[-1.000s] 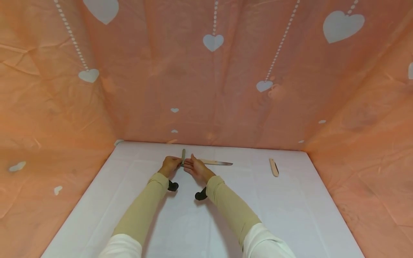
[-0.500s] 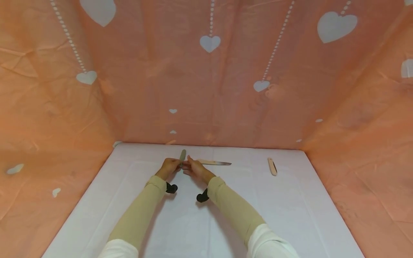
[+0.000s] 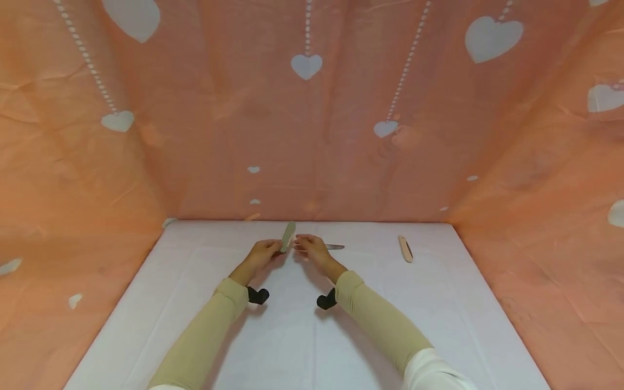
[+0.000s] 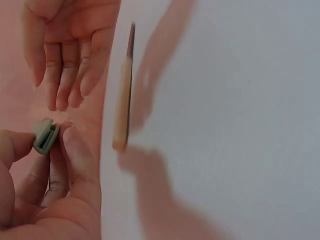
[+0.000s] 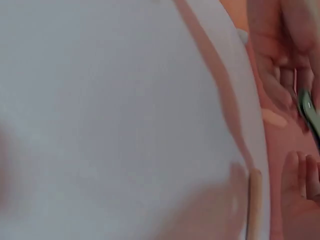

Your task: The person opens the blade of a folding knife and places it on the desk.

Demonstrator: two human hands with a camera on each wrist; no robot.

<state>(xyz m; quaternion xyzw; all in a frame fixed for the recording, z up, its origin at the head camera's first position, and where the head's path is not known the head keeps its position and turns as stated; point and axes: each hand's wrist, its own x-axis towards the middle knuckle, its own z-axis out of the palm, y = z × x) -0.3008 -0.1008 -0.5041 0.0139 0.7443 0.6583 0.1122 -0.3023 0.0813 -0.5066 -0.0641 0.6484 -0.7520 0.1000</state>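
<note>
My left hand pinches a green folding knife by its lower end, between thumb and fingers. The knife stands raised, leaning to the right. Its handle slot shows end-on in the left wrist view, where the green knife looks folded; no blade stands out. Just to the right, my right hand hovers with relaxed fingers, apart from the knife and holding nothing. Behind it an opened wooden-handled knife lies on the table, its handle mostly hidden in the head view. The left wrist view shows that wooden handle whole.
A second wooden-handled folding knife, folded, lies farther right on the white table. Orange sheeting with white hearts encloses the table at the back and both sides. A black wrist mount shows under the left forearm.
My right hand has drawn away to the right from the green knife and now covers the opened knife's handle. The green knife has swung to lean right. The head view has shifted slightly.
</note>
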